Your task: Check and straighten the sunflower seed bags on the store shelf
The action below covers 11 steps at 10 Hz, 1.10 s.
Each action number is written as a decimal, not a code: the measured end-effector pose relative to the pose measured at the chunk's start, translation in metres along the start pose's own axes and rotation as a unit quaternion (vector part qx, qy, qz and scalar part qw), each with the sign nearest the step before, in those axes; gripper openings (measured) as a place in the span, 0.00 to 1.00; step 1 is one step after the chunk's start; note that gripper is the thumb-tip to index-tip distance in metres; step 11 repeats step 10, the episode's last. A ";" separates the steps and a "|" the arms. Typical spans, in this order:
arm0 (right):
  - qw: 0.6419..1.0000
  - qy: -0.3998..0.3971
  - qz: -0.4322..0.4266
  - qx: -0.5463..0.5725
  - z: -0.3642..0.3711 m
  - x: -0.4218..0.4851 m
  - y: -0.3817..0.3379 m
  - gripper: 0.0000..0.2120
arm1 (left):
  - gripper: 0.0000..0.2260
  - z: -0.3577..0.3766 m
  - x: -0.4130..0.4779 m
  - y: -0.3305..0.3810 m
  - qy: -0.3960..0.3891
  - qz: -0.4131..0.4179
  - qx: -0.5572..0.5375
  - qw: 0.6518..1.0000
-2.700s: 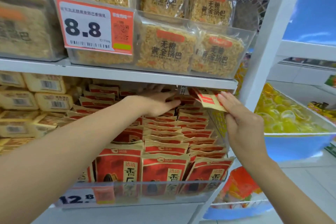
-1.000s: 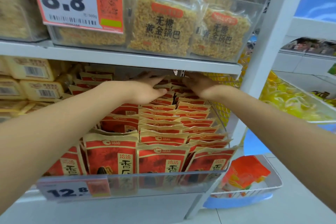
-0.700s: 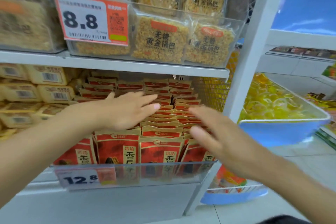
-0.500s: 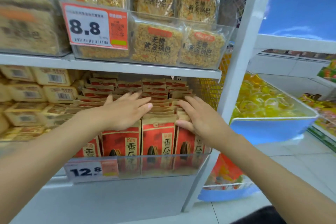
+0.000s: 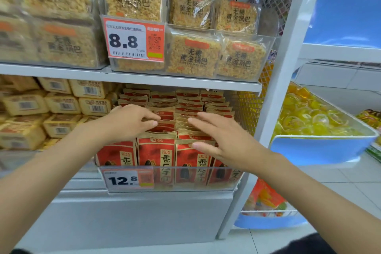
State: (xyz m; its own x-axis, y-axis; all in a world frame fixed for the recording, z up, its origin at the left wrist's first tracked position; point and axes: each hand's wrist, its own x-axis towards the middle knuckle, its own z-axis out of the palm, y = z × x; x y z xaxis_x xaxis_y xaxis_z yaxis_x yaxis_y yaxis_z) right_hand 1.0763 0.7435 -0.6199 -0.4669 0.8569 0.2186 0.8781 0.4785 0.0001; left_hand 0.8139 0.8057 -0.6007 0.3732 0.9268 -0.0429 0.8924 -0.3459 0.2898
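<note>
The sunflower seed bags (image 5: pixel 156 150) stand upright in packed rows inside a clear bin (image 5: pixel 185 168) at the right end of the lower shelf (image 5: pixel 144 208), the front row level, so straightening looks nearly done; only the middle rows may still need squaring. Left hand (image 5: pixel 127 123) rests on those rows, grip loose, pinching nothing; right hand (image 5: pixel 222 140) lies over the right rows, grip spread
</note>
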 end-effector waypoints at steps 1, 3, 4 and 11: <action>1.000 -0.002 0.028 -0.009 0.007 0.016 -0.009 0.26 | 0.16 0.000 0.004 0.000 0.019 -0.011 -0.011 1.000; 0.998 -0.024 0.032 -0.045 0.009 0.010 -0.010 0.26 | 0.17 0.006 -0.010 0.007 0.077 -0.005 -0.066 0.995; 0.998 -0.024 0.032 -0.052 0.009 0.008 -0.007 0.28 | 0.18 0.009 -0.017 0.002 0.136 0.030 -0.068 0.988; 0.994 0.032 0.056 -0.083 0.009 -0.011 -0.053 0.38 | 0.42 0.038 -0.054 0.005 0.171 0.038 0.126 0.977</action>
